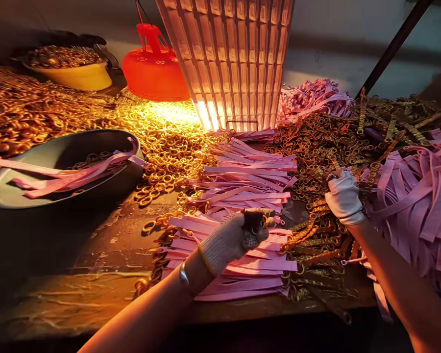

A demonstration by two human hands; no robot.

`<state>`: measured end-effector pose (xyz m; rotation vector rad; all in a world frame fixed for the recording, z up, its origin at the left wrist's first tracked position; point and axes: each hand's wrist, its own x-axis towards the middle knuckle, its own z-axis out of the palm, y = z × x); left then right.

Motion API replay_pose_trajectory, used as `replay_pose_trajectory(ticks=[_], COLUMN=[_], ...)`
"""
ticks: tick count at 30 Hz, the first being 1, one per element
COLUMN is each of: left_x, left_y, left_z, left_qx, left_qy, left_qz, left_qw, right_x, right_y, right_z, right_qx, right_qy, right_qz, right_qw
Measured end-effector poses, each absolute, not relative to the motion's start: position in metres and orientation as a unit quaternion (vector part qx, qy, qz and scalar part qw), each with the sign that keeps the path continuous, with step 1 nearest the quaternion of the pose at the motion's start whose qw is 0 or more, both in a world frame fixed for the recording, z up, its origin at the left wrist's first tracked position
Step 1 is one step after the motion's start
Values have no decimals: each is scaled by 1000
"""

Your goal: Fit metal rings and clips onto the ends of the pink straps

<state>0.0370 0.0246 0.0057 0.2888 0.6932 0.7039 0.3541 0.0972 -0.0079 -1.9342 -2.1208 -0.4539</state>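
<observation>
My left hand point(235, 240), in a white knit glove with dark, worn fingertips, is closed above rows of pink straps point(242, 269). A small gold glint shows at its fingertips, but what it grips is too small to make out. Off to the right, my right hand point(344, 197), gloved too, is curled at the edge of a heap of brass-coloured metal links point(316, 157). Anything inside that fist is hidden. Gold rings sit at the left ends of the straps, and textured metal pieces point(319, 260) lie at their right ends.
A dark scoop-shaped pan point(7, 186) with pink straps stands left, beside piled gold rings point(165, 147). Behind are a red lamp point(154, 73), a ribbed panel point(238, 63) and a yellow tub point(81, 76). Loose pink straps point(419, 196) mound up at right.
</observation>
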Motion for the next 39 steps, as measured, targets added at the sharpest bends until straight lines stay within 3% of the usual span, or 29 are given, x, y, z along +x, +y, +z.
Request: replay_pose_trajectory(ticks=[3, 6, 11, 16, 18, 24, 28, 34, 39], left_x=[32, 32, 43, 52, 52, 44, 41, 41, 49], left_y=[21, 19, 14, 8, 8, 6, -3, -20, -25], left_z=[4, 5, 4, -8, -8, 11, 13, -6, -12], left_qx=[181, 188, 240, 326, 369, 547, 541, 458, 355], left_qy=[365, 375, 356, 334, 359, 463, 433, 427, 420], left_qz=[349, 362, 407, 417, 401, 312, 274, 324, 331], left_qw=[844, 832, 806, 780, 758, 624, 666, 709, 767], right_x=[330, 289, 226, 206, 210, 227, 223, 213, 205], right_y=[80, 51, 5, 0, 0, -14, -23, -36, -47], right_z=[1, 10, 6, -14, -12, 9, 0, -6, -5], right_qx=[-617, -505, -470, -444, -457, -499, -534, -592, -520], right_qy=[-743, -784, -741, -644, -648, -751, -765, -780, -832], right_qz=[-102, 80, 312, 420, 400, 273, 215, 89, -17], right_qw=[239, 352, 364, 461, 460, 336, 287, 182, 192])
